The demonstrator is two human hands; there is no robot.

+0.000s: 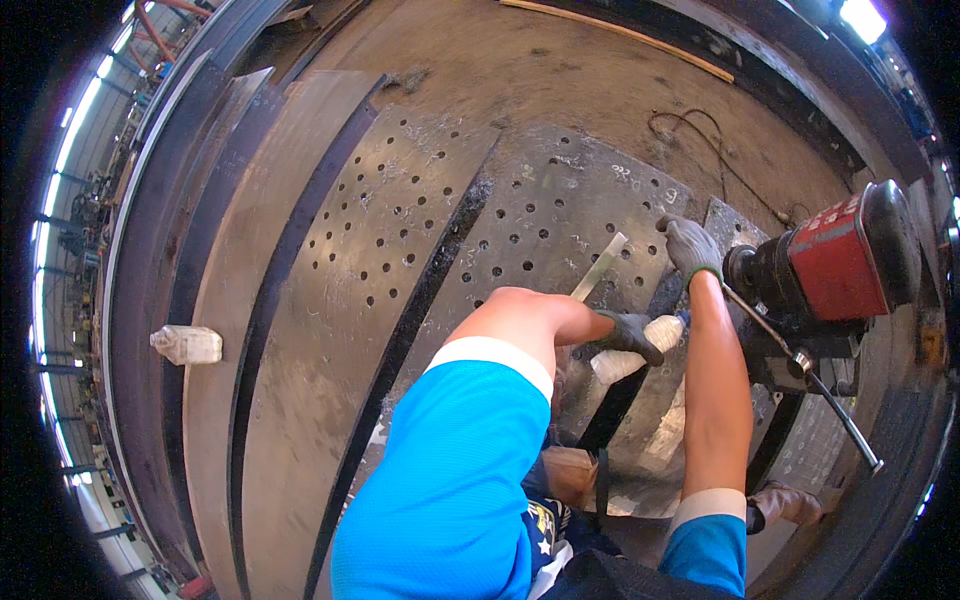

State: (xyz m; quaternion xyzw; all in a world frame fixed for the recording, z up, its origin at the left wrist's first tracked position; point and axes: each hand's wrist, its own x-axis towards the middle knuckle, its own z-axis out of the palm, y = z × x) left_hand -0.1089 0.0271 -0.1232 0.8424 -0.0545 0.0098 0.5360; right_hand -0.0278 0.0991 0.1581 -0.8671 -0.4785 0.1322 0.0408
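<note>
My left hand [636, 336], in a dark grey glove, is closed round a whitish plastic bottle [616, 366] lying tilted over the steel plates, with a blue tip at its far end. My right hand [692, 248], also gloved, is wrapped round the upper end of a long metal feed handle [757, 318]. That handle crosses a hub on a drill [838, 256] with a red and black motor, at the right. Below the motor, the drill's cutting end is hidden from me. Beneath both hands lies a steel plate [530, 240] with several round holes.
A pale flat strip [600, 266] lies on the plate beside my left forearm. More long steel plates [330, 330] stretch leftward, with dark gaps between. A second whitish bottle [188, 345] rests at far left. A cable [722, 150] trails over the brown floor, near a wooden strip [620, 37].
</note>
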